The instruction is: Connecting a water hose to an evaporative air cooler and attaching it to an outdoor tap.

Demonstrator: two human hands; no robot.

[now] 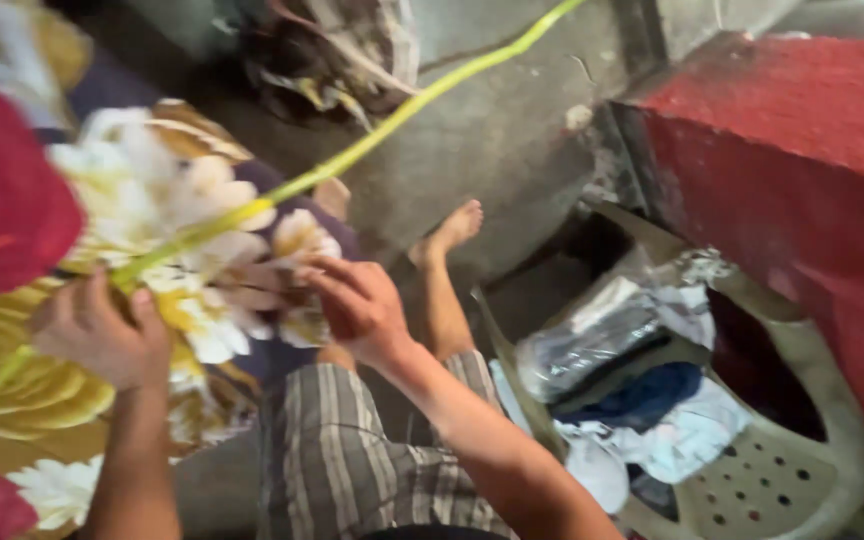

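over grey concrete floor (492, 140), each hand, left (102, 335) and right (357, 305), grips floral cloth (167, 215).

We note a pale plastic chair (802, 470) at lower right, tipped, holding a heap of clothes (642, 400) and a clear plastic bag (602, 340). A red block (802, 150) stands just behind it. The concrete floor (492, 150) shows beyond.

A clear plastic package (592, 340) of dark cloth lies on the chair (802, 470).
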